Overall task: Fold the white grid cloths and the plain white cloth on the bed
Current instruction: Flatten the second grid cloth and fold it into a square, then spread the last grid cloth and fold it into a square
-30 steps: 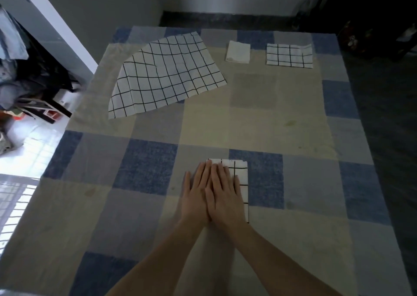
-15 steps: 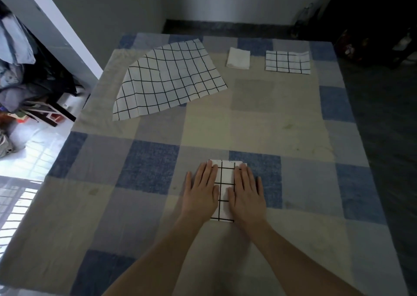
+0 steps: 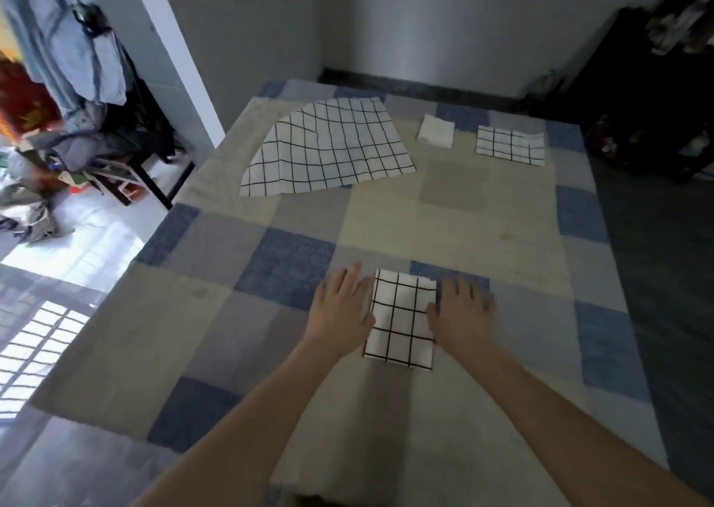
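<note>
A folded white grid cloth lies flat on the bed in front of me. My left hand rests flat at its left edge, fingers spread, and my right hand lies flat at its right edge; neither holds anything. A large unfolded white grid cloth is spread at the far left of the bed. At the far side sit a small folded plain white cloth and, to its right, another folded white grid cloth.
The bed wears a blue, grey and beige checked cover. Left of it stand a white pillar, hanging clothes and a cluttered chair. Dark furniture stands at the far right.
My hands, side by side on the middle of the folded grid cloth, have slid apart to its left and right edges. The camera has tilted up a little.
</note>
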`<move>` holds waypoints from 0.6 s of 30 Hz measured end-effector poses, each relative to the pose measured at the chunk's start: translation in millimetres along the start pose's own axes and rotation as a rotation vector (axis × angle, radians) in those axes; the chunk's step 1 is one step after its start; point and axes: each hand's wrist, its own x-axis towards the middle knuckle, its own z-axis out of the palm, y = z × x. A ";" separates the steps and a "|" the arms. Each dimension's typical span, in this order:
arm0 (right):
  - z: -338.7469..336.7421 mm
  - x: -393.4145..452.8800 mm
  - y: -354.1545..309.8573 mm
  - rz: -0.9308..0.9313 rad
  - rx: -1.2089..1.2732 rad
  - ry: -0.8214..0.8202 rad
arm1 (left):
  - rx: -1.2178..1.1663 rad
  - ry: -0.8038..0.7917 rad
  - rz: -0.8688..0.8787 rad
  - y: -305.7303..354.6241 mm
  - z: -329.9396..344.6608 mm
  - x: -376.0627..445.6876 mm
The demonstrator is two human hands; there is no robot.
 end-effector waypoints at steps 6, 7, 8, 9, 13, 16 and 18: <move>-66.8 -8.1 -78.6 -0.325 0.075 -0.085 | -0.024 0.012 -0.118 -38.7 -59.0 -40.1; -77.4 -10.2 -93.8 -0.366 0.073 -0.088 | -0.021 0.031 -0.127 -47.0 -70.9 -44.9; -86.6 -13.9 -109.2 -0.402 0.069 -0.091 | -0.028 0.055 -0.135 -56.0 -82.1 -50.6; -95.5 -18.2 -124.3 -0.431 0.062 -0.090 | -0.033 0.085 -0.143 -65.2 -92.9 -56.7; -123.7 -47.2 -186.3 -0.514 0.062 -0.043 | 0.006 0.187 -0.183 -102.8 -137.6 -94.1; -140.8 -76.2 -239.0 -0.569 0.054 -0.048 | 0.020 0.251 -0.193 -135.4 -169.4 -138.5; -147.0 -98.7 -277.8 -0.619 0.061 -0.055 | 0.041 0.313 -0.208 -163.4 -186.8 -175.4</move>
